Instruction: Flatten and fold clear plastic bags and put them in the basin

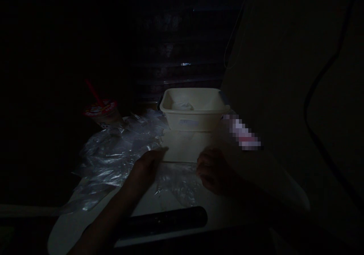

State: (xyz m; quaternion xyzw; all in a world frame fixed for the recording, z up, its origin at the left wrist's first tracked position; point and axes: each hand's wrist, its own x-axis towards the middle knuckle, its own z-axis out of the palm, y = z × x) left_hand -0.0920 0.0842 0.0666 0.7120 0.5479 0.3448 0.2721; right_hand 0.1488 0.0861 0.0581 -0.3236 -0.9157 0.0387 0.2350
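The view is very dark. A flat, pale rectangular piece, which could be paper or cloth, lies in front of a cream plastic tub. My left hand is closed at its near left corner, the thumb along the edge. At the near right corner, my right hand has its fingers curled against the piece. Crumpled clear plastic spreads over the left of the white table and under the piece. Something whitish rests inside the tub.
A drink cup with a red straw stands at the back left. To the tub's right lies a blurred-out pinkish item. A long black bar crosses the table's near edge. A dark cable hangs at the right.
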